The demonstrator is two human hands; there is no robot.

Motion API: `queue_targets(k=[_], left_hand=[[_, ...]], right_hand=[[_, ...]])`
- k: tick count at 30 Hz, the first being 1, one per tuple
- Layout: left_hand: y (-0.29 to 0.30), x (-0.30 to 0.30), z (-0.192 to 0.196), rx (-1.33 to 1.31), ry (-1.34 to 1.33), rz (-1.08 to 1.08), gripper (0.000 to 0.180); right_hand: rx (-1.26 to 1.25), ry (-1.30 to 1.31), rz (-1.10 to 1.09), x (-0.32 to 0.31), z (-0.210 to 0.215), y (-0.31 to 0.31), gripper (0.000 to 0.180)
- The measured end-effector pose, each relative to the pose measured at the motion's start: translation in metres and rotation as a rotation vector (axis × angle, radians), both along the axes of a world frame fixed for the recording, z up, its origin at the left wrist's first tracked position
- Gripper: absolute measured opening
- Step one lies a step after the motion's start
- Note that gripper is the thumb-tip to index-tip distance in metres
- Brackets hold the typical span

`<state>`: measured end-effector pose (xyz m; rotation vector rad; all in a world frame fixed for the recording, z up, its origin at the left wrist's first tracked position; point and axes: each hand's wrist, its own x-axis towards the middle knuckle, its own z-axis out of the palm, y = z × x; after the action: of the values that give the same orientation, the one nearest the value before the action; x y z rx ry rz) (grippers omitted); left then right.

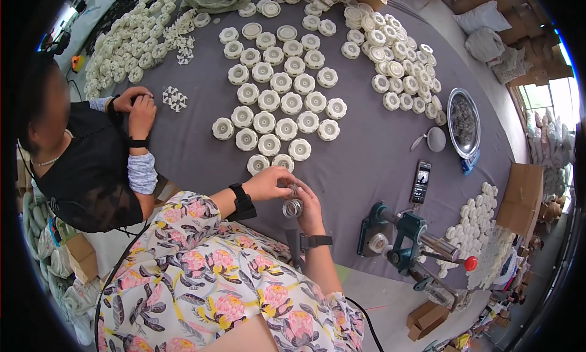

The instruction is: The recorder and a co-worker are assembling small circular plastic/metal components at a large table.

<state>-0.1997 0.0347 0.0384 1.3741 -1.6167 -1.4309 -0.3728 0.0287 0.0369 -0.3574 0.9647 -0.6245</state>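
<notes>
the left hand [267, 184] pinches thin, silver, coiled metal springs [292, 208] between thumb and fingertips, while the fingers of the right hand [312, 213] curl around the same small bunch from the right. the springs sit between both hands at the near edge of the grey cloth-covered table [360, 160]. just beyond lie scalloped, round, off-white plastic discs [268, 100] in loose rows. to the right stands a dark green metal press [408, 230] with a red-knobbed lever.
</notes>
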Motion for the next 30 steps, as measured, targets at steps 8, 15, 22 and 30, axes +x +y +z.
queue_targets(k=[8,15,22,30], left_hand=[[-0.003,-0.004,-0.009,0.451,0.502,0.3,0.025],[-0.02,-0.008,-0.003,0.69,0.538,0.214,0.022],[-0.05,-0.007,-0.015,0.601,0.547,0.646,0.018],[-0.076,-0.014,-0.035,-0.319,-0.526,0.301,0.034]], right_hand=[[-0.184,0.182,0.052,-0.002,0.002,-0.005,0.03],[-0.337,0.36,0.079,-0.011,0.0,-0.003,0.028],[-0.579,0.671,-0.014,-0.028,-0.01,-0.004,0.03],[-0.331,0.5,-0.076,-0.035,-0.004,-0.005,0.025]])
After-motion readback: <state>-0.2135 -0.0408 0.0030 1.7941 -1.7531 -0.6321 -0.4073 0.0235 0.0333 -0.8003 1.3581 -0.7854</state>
